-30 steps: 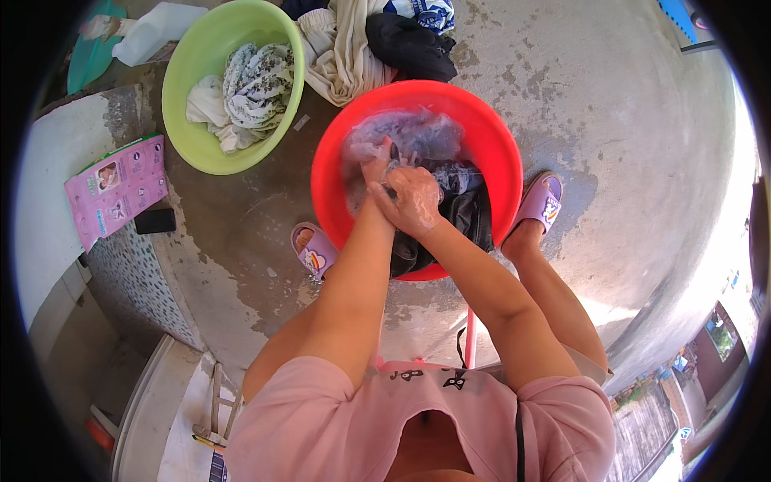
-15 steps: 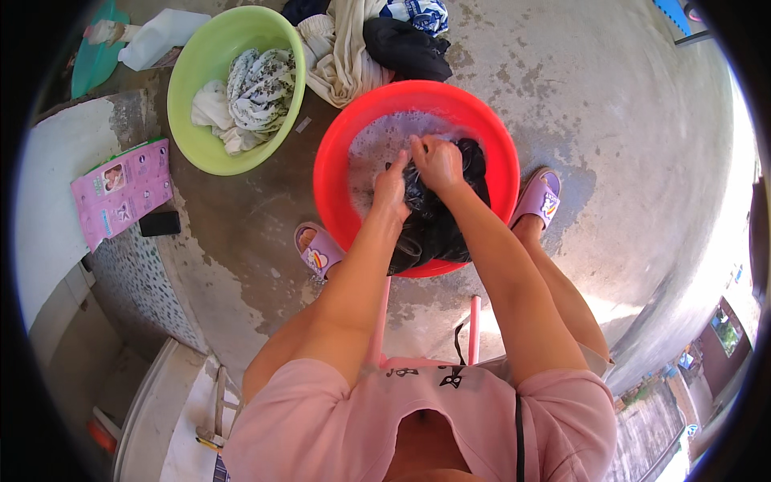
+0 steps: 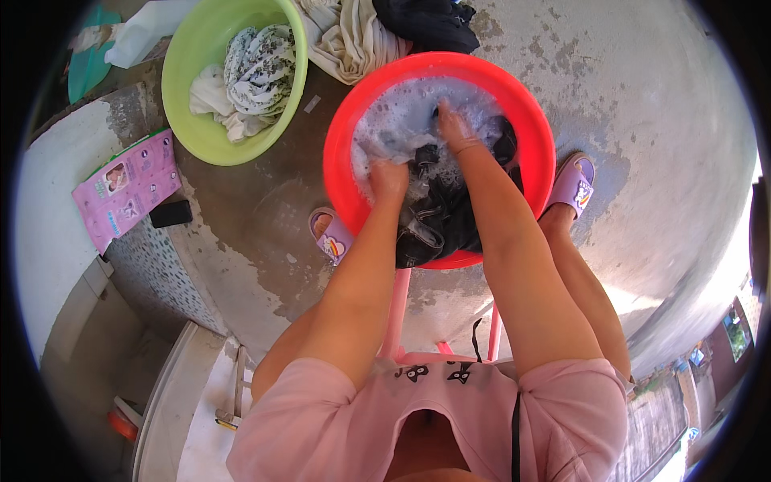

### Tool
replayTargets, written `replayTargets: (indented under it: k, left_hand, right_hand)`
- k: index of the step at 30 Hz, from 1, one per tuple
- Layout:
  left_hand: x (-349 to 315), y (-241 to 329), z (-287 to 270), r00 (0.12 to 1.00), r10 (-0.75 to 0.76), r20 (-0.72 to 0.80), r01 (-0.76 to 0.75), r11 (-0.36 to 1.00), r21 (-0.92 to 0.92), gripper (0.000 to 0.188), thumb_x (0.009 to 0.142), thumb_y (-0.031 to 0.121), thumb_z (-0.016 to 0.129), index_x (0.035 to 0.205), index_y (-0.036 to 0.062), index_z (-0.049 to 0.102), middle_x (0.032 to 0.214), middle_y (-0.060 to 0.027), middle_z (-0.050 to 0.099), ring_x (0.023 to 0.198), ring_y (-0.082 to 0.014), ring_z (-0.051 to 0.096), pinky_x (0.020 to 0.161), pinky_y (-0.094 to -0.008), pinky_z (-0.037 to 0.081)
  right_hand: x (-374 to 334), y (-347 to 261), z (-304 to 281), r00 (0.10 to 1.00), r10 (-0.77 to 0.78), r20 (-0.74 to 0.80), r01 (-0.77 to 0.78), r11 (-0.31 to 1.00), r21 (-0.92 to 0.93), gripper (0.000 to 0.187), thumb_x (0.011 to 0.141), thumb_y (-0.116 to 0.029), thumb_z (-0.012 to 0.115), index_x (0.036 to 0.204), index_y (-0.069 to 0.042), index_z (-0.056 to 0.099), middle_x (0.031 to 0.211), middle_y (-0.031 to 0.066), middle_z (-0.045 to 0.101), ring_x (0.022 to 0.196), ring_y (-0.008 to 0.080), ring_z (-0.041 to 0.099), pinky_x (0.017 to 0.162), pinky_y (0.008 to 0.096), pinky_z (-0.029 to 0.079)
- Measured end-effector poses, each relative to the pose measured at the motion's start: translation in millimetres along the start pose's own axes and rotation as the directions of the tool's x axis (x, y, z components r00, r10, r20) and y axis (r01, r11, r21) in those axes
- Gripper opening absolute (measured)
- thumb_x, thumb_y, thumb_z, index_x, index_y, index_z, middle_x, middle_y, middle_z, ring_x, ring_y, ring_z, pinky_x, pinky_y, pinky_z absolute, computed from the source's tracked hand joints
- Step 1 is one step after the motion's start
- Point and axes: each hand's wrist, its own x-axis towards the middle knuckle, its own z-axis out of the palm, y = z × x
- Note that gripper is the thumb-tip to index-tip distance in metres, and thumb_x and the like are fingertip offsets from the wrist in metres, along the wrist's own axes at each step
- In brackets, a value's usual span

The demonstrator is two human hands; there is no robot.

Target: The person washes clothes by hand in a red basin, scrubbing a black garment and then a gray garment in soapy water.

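A red basin (image 3: pixel 536 153) stands between my feet, holding foamy water (image 3: pixel 393 120) and a soaked black garment (image 3: pixel 442 221). My left hand (image 3: pixel 389 178) is pushed into the suds on the basin's left side, its fingers hidden below the foam. Farther in and to the right, my right hand (image 3: pixel 455 128) also dips into the water. A small dark bit shows beside its fingertips, which are mostly covered by suds. Much of the black garment is bunched against the near rim, between and under my forearms.
To the left, a light green basin (image 3: pixel 295 88) holds white and patterned cloth (image 3: pixel 261 72). Beige clothes (image 3: pixel 361 40) and a black garment heap (image 3: pixel 430 24) lie beyond the red basin. A pink packet (image 3: pixel 128 191) and a black phone (image 3: pixel 171 214) rest on the left ledge.
My hands, close together on the lifted black garment before, have moved apart and down into the foamy water. The view has shifted, with the red basin now slightly higher and farther right.
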Motion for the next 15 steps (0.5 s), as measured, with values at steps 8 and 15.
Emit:
replayTargets:
  k: [8, 15]
  left_hand:
    - [14, 94, -17, 0.889, -0.404, 0.215, 0.367, 0.350, -0.862, 0.047, 0.094, 0.040, 0.051, 0.122, 0.0022, 0.054, 0.108, -0.0064, 0.061, 0.092, -0.0207, 0.060, 0.080, -0.0358, 0.050]
    - [0, 47, -6, 0.927, 0.131, 0.351, 0.341, 0.094, -0.936, 0.050, 0.095, 0.045, 0.044, 0.120, 0.0037, 0.056, 0.111, -0.0091, 0.061, 0.098, -0.0209, 0.060, 0.084, -0.0342, 0.050]
  right_hand:
    - [-80, -94, -33, 0.864, -0.305, -0.400, 0.399, 0.900, 0.176, 0.025, 0.068, -0.018, 0.075, 0.087, -0.006, 0.064, 0.083, 0.0145, 0.064, 0.079, 0.0357, 0.061, 0.071, 0.0418, 0.048]
    - [-84, -112, -32, 0.796, -0.357, -0.488, 0.432, 0.900, 0.046, 0.019, 0.081, -0.027, 0.067, 0.073, -0.009, 0.066, 0.061, 0.0155, 0.058, 0.057, 0.0376, 0.058, 0.054, 0.0437, 0.047]
